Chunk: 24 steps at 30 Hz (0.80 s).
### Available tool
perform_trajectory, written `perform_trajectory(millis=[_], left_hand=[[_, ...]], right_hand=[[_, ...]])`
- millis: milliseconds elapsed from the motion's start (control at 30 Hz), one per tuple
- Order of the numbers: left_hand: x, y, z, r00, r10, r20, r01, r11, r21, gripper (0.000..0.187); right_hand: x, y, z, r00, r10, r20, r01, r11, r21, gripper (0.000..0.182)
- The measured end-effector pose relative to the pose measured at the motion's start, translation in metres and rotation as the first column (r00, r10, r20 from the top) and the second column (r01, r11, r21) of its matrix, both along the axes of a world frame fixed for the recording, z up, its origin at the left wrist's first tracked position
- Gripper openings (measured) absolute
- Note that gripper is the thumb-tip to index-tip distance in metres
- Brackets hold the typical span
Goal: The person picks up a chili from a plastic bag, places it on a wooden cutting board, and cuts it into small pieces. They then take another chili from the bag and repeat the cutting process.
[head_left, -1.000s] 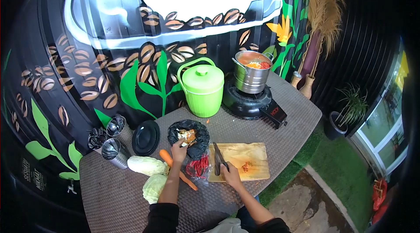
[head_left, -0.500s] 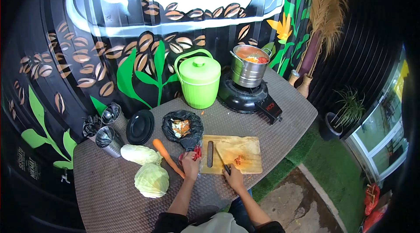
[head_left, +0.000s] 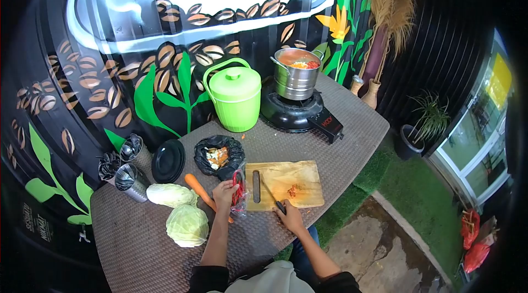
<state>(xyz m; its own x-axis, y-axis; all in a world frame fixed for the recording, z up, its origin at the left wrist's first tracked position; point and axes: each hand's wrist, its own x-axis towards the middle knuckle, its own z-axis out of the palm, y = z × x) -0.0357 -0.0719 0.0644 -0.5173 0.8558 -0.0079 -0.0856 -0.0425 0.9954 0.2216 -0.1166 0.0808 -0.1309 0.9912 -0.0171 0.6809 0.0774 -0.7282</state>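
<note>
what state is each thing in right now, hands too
green bucket, lid on
pot, uncovered, food inside
stove, lit or not unclear
black bag, open, scraps inside
round cabbage, looks whole
cutting board, flat, red bits on it
knife, in right hand
left hand, at red chilies, grip unclear

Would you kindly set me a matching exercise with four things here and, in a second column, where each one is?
1. knife
2. pot
3. red chillies
4. orange and white scraps

A. on the stove
B. in the black bag
C. in the right hand
D. at the left hand

Pairs: 1-C, 2-A, 3-D, 4-B
</note>
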Motion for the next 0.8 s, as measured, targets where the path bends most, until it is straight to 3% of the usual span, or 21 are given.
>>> perform_trajectory(millis=[33, 133, 233, 300, 400, 467, 567, 633, 700, 733, 800], left_hand=[[0.001, 0.001, 0.002, 1.000, -0.007, 0.001, 0.007, 1.000, -0.001, 0.028], [0.013, -0.010, 0.040, 0.924, 0.002, -0.381, -0.032, 0.997, -0.073, 0.029], [0.026, -0.015, 0.066, 0.851, -0.107, -0.514, 0.066, 0.993, -0.098, 0.029], [0.038, -0.016, 0.082, 0.844, -0.172, -0.508, 0.107, 0.982, -0.154, 0.032], [0.056, -0.010, 0.091, 0.835, -0.279, -0.474, 0.287, 0.956, -0.056, 0.027], [0.076, -0.003, 0.093, 0.849, -0.476, -0.229, 0.501, 0.864, 0.061, 0.025], [0.103, 0.016, 0.056, 0.818, -0.545, -0.184, 0.563, 0.825, 0.057, 0.029], [0.118, 0.016, 0.038, 0.831, -0.549, -0.086, 0.554, 0.831, 0.044, 0.030], [0.129, 0.023, 0.005, 0.901, -0.421, 0.104, 0.410, 0.905, 0.113, 0.028], [0.132, 0.029, -0.022, 0.940, -0.342, 0.010, 0.336, 0.928, 0.159, 0.027], [0.136, 0.022, -0.028, 0.939, -0.342, 0.023, 0.334, 0.927, 0.172, 0.027]], right_hand=[[0.003, -0.002, 0.000, 1.000, 0.013, -0.011, -0.013, 1.000, -0.001, 0.039], [0.013, -0.007, -0.002, 0.999, 0.017, -0.031, -0.018, 1.000, -0.017, 0.039], [0.020, -0.014, 0.002, 1.000, 0.010, 0.012, -0.010, 0.999, 0.033, 0.039], [0.024, -0.017, 0.001, 1.000, -0.012, -0.017, 0.013, 1.000, 0.028, 0.039], [0.032, -0.021, 0.000, 0.998, -0.050, -0.049, 0.051, 0.998, 0.028, 0.039], [0.041, -0.023, -0.002, 0.996, -0.079, -0.045, 0.080, 0.996, 0.027, 0.039], [0.058, -0.024, -0.007, 0.988, -0.116, -0.102, 0.121, 0.992, 0.041, 0.039], [0.068, -0.025, -0.003, 0.988, -0.113, -0.108, 0.116, 0.993, 0.027, 0.039], [0.072, -0.028, -0.001, 0.995, -0.054, -0.085, 0.060, 0.996, 0.069, 0.041], [0.071, -0.027, -0.001, 0.999, -0.049, -0.022, 0.050, 0.998, 0.036, 0.042], [0.068, -0.025, -0.002, 0.995, -0.027, 0.100, 0.031, 0.999, -0.034, 0.043]])
